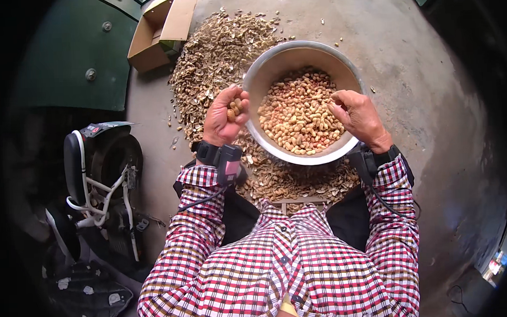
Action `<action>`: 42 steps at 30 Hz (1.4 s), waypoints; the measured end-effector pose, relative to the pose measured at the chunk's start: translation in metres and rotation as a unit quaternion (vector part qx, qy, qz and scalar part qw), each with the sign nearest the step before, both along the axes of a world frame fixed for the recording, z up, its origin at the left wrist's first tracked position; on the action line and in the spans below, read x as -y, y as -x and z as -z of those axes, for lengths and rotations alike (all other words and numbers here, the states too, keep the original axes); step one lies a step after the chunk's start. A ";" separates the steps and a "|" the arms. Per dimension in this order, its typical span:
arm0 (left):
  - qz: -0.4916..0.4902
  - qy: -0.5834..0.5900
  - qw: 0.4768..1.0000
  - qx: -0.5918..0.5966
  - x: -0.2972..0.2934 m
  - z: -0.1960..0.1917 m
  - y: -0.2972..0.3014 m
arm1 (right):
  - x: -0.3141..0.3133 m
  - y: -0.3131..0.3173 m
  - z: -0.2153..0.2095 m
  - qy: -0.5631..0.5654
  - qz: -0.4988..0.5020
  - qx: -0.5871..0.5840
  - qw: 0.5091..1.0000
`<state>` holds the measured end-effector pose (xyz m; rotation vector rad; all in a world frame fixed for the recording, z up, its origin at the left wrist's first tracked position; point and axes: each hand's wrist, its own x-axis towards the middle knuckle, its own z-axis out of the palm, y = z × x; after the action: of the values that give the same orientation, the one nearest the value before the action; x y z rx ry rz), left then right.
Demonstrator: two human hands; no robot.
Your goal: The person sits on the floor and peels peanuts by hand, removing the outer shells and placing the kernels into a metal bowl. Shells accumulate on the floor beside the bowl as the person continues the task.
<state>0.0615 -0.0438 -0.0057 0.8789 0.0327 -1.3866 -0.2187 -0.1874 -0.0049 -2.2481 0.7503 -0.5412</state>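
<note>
A wide metal basin (339,59) stands before me, part filled with peanuts (302,112), mostly in their shells with some reddish kernels among them. My left hand (225,116) is at the basin's left rim, palm turned up and fingers curled round several unshelled peanuts (236,107). Over the right side of the basin is my right hand (359,115), its thumb and fingertips brought together above the peanuts. Whether anything small sits in that pinch is hidden from me.
Broken peanut shells (222,53) lie heaped on the concrete floor (398,58), left of the basin and beneath it. An open cardboard box (159,36) is at the far left, beside dark green metal panels (74,58). Nearer on the left is a white-framed wheeled thing (101,192).
</note>
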 end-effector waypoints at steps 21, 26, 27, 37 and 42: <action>0.075 0.023 0.994 -0.071 -0.050 -0.088 0.133 | -0.081 0.059 -0.084 -0.058 -0.126 0.145 0.980; 0.095 -0.003 0.993 -0.070 -0.031 -0.089 0.134 | -0.075 0.053 -0.080 -0.119 -0.118 0.218 0.962; 0.099 -0.007 0.992 -0.074 -0.028 -0.083 0.131 | -0.075 0.051 -0.080 -0.125 -0.121 0.228 0.958; 0.157 0.018 0.978 -0.140 -0.009 -0.047 0.099 | -0.076 -0.033 -0.077 -0.039 -0.105 0.167 0.980; 0.098 -0.030 0.991 -0.088 0.003 -0.043 0.079 | -0.070 -0.069 -0.088 -0.040 -0.118 0.095 0.988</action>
<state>-0.0175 -0.0471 0.0369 0.8238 0.1267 -1.6512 -0.1500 -0.1172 0.0830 -2.1374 0.3955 -0.5870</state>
